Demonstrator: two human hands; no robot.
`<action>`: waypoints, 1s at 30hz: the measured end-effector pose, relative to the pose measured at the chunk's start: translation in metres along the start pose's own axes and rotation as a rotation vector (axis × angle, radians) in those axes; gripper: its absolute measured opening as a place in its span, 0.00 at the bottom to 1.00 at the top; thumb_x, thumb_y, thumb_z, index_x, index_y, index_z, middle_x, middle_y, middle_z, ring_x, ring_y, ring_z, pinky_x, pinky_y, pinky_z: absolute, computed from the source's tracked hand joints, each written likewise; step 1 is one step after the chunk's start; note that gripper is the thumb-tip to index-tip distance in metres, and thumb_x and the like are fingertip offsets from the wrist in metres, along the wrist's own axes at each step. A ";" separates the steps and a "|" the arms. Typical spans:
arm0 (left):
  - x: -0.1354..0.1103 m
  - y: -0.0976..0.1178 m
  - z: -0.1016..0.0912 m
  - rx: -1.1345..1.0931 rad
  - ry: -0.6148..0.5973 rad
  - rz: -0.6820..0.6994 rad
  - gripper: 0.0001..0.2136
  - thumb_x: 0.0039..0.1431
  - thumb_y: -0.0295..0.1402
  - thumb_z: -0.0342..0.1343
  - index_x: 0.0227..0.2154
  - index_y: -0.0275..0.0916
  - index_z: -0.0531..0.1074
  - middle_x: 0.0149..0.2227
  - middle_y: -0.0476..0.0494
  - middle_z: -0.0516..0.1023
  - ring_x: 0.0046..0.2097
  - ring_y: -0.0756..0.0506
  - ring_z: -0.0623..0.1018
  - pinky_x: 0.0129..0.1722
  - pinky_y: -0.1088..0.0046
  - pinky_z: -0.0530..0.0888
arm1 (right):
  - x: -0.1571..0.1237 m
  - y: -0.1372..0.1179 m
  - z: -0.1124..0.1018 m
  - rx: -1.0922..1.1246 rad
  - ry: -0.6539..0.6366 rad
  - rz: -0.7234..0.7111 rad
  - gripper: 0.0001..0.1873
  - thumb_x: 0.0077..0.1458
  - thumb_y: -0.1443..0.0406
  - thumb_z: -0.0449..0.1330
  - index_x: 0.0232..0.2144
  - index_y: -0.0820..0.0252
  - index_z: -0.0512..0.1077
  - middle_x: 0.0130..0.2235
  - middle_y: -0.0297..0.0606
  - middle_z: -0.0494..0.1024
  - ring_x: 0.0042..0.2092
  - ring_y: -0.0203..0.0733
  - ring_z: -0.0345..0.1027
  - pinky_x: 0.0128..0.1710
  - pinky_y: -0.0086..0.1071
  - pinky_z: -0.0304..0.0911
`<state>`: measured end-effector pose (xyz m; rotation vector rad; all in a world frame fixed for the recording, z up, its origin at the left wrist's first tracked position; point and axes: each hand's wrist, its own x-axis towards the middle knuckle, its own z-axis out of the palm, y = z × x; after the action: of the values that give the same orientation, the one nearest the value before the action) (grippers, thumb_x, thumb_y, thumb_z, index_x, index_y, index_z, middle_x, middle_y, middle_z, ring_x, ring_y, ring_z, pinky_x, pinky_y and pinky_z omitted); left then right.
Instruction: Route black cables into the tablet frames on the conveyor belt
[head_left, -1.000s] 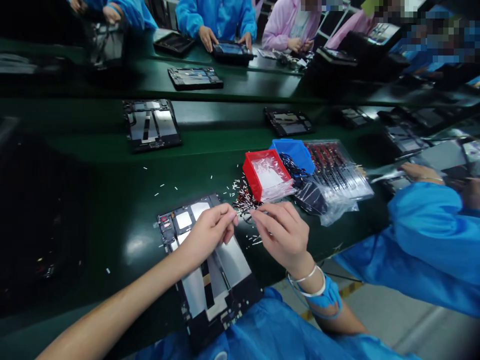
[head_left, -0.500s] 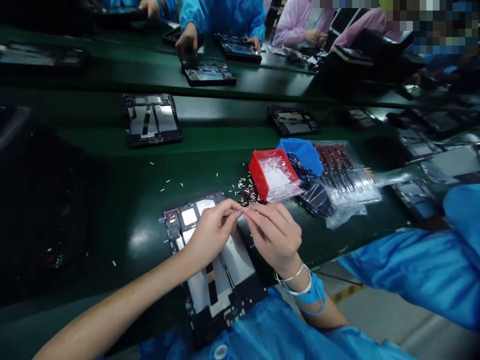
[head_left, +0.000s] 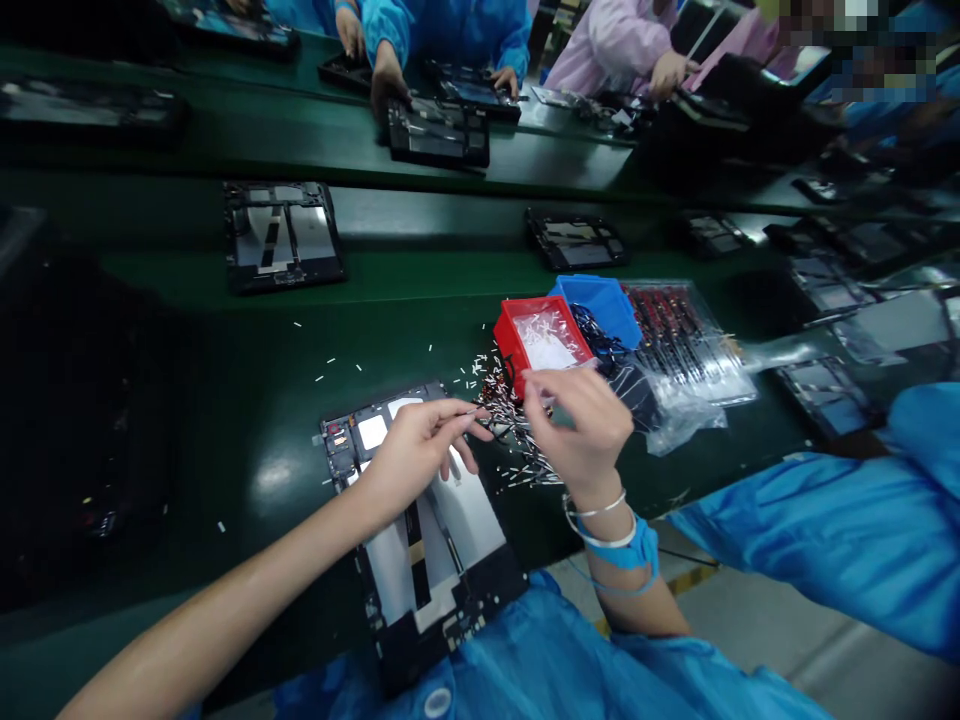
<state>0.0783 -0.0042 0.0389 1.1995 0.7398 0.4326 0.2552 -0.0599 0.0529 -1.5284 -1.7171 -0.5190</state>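
An opened tablet chassis lies on the green table in front of me, its silver plates showing. My left hand hovers over its upper part, thumb and forefinger pinched on a small thin part. My right hand is raised beside the red bin, fingers pinched on something I cannot make out. Under it lies a scatter of small black and white parts.
A blue bin and clear bags of red-and-black parts sit right of the red bin. Other opened tablets lie on the belt. People in blue and pink coats work across it. A blue sleeve is at my right.
My hands were pinched together over the tablet; now my right hand has pulled away up and right towards the red bin. The left hand keeps its pinch over the tablet.
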 end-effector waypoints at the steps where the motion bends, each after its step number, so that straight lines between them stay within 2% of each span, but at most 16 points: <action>1: 0.002 0.000 -0.002 -0.032 0.000 -0.018 0.12 0.59 0.35 0.52 0.39 0.33 0.74 0.35 0.38 0.80 0.23 0.50 0.77 0.16 0.80 0.66 | 0.003 0.009 0.001 -0.061 0.022 0.039 0.11 0.55 0.74 0.57 0.35 0.56 0.76 0.29 0.35 0.80 0.30 0.38 0.72 0.33 0.34 0.68; 3: 0.005 -0.002 -0.005 -0.060 0.003 -0.032 0.13 0.60 0.37 0.52 0.39 0.32 0.73 0.35 0.36 0.80 0.23 0.50 0.78 0.15 0.80 0.66 | 0.008 0.021 0.003 -0.149 0.027 0.097 0.12 0.56 0.73 0.55 0.36 0.57 0.76 0.32 0.38 0.81 0.33 0.41 0.72 0.34 0.37 0.68; 5: 0.008 -0.003 -0.007 -0.086 0.004 -0.043 0.14 0.60 0.39 0.52 0.38 0.31 0.72 0.34 0.35 0.80 0.22 0.49 0.78 0.15 0.80 0.66 | 0.008 0.018 0.006 -0.119 -0.006 0.080 0.12 0.57 0.73 0.54 0.37 0.58 0.76 0.37 0.42 0.81 0.38 0.44 0.73 0.38 0.39 0.69; 9: 0.010 -0.005 -0.007 -0.124 -0.039 -0.036 0.15 0.57 0.41 0.55 0.34 0.31 0.73 0.27 0.38 0.79 0.23 0.48 0.78 0.16 0.80 0.68 | -0.001 -0.018 0.012 0.116 -0.127 -0.124 0.09 0.56 0.74 0.57 0.36 0.60 0.75 0.35 0.40 0.81 0.37 0.40 0.71 0.37 0.35 0.70; 12: 0.009 -0.003 -0.005 -0.147 -0.104 -0.022 0.16 0.55 0.42 0.58 0.32 0.31 0.74 0.23 0.40 0.77 0.25 0.46 0.78 0.18 0.78 0.71 | -0.007 -0.036 0.016 0.150 -0.198 -0.158 0.09 0.57 0.73 0.56 0.34 0.62 0.76 0.33 0.42 0.80 0.36 0.41 0.71 0.35 0.35 0.70; 16: 0.007 -0.001 -0.004 -0.184 -0.150 0.001 0.13 0.56 0.38 0.55 0.36 0.32 0.75 0.28 0.40 0.78 0.29 0.47 0.79 0.24 0.76 0.76 | -0.009 -0.033 0.017 0.155 -0.207 -0.105 0.09 0.57 0.72 0.56 0.35 0.62 0.76 0.33 0.41 0.81 0.35 0.41 0.71 0.35 0.36 0.71; 19: 0.005 -0.001 -0.003 -0.182 -0.145 0.037 0.12 0.58 0.33 0.53 0.40 0.33 0.75 0.30 0.41 0.79 0.31 0.48 0.79 0.26 0.76 0.77 | -0.010 -0.031 0.017 0.142 -0.200 -0.119 0.08 0.56 0.72 0.57 0.36 0.61 0.76 0.35 0.42 0.82 0.36 0.41 0.72 0.36 0.37 0.72; 23: 0.006 -0.004 -0.002 -0.138 -0.099 0.010 0.12 0.60 0.30 0.50 0.43 0.33 0.74 0.35 0.41 0.80 0.28 0.50 0.77 0.26 0.76 0.77 | -0.010 -0.037 0.018 0.095 -0.185 -0.145 0.08 0.56 0.73 0.57 0.34 0.61 0.75 0.34 0.40 0.82 0.35 0.40 0.72 0.36 0.34 0.72; 25: 0.007 -0.006 -0.003 -0.150 -0.086 -0.036 0.12 0.60 0.28 0.50 0.43 0.32 0.74 0.37 0.39 0.80 0.28 0.50 0.78 0.26 0.76 0.77 | -0.007 -0.033 0.018 0.100 -0.171 -0.146 0.08 0.54 0.74 0.57 0.33 0.61 0.75 0.33 0.39 0.82 0.34 0.39 0.72 0.35 0.33 0.71; 27: 0.008 -0.006 -0.004 -0.184 -0.085 -0.074 0.12 0.60 0.27 0.49 0.44 0.31 0.72 0.41 0.36 0.80 0.32 0.48 0.80 0.24 0.77 0.76 | -0.001 -0.017 0.016 0.049 -0.129 -0.117 0.08 0.54 0.74 0.58 0.33 0.59 0.75 0.31 0.37 0.81 0.33 0.39 0.72 0.34 0.32 0.70; 30: 0.010 -0.005 -0.007 -0.238 -0.084 -0.120 0.12 0.62 0.28 0.47 0.45 0.30 0.70 0.43 0.31 0.79 0.34 0.45 0.82 0.22 0.78 0.74 | 0.007 0.020 0.011 -0.206 -0.009 0.012 0.09 0.54 0.73 0.57 0.33 0.59 0.76 0.29 0.37 0.80 0.31 0.41 0.71 0.31 0.36 0.67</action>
<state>0.0800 0.0052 0.0299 0.9389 0.6647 0.3574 0.2712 -0.0436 0.0476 -1.6856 -1.7030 -0.7015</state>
